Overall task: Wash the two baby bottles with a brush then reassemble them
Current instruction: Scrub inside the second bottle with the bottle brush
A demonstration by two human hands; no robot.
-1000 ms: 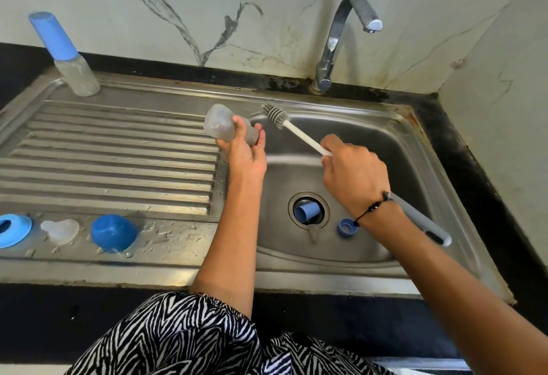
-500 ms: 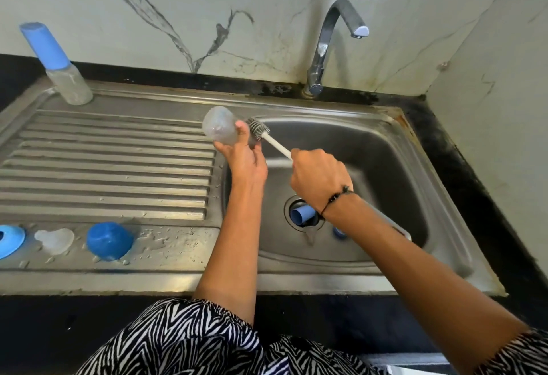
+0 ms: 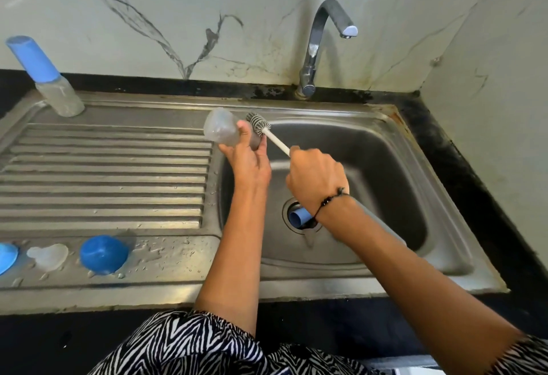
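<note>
My left hand (image 3: pixel 247 158) grips a clear, open baby bottle (image 3: pixel 221 129), held sideways over the sink's left rim with its mouth facing right. My right hand (image 3: pixel 315 179) holds the white handle of a bottle brush (image 3: pixel 261 124); its grey bristle head sits right at the bottle's mouth. A second bottle (image 3: pixel 49 84) with a blue cap stands assembled at the back left. On the front ledge lie a blue cap (image 3: pixel 103 254), a clear teat (image 3: pixel 47 254) and a blue ring (image 3: pixel 6 256). Another blue cap (image 3: pixel 299 217) lies in the drain.
The steel sink basin (image 3: pixel 385 167) is dry, with the tap (image 3: pixel 320 45) off above it. A ribbed draining board (image 3: pixel 103 173) fills the left side. Marble walls close in behind and on the right, and water drops dot the front ledge.
My right hand has moved left with the brush, bringing the bristle head from a short distance away up to the bottle's mouth. My left hand has kept the bottle nearly still.
</note>
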